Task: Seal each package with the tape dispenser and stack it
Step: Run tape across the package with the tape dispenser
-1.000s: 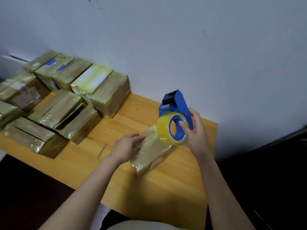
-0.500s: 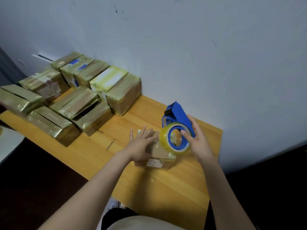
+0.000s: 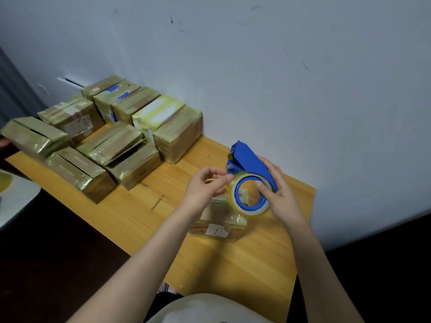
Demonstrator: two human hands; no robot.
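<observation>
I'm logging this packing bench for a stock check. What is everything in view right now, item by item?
blue plastic tape dispenser with a yellowish tape roll: one, blue and yellow, held above the table's right part.
small clear-taped cardboard package with a white label: one, tan, flat on the table below the hands.
tape-wrapped cardboard boxes: about ten, greenish-brown, clustered at the table's left end by the wall.
wooden table: one, orange-yellow.
wall: one, pale blue-grey, scuffed, behind the table.
left hand: pinches the loose tape end beside the roll.
right hand: grips the dispenser.
</observation>
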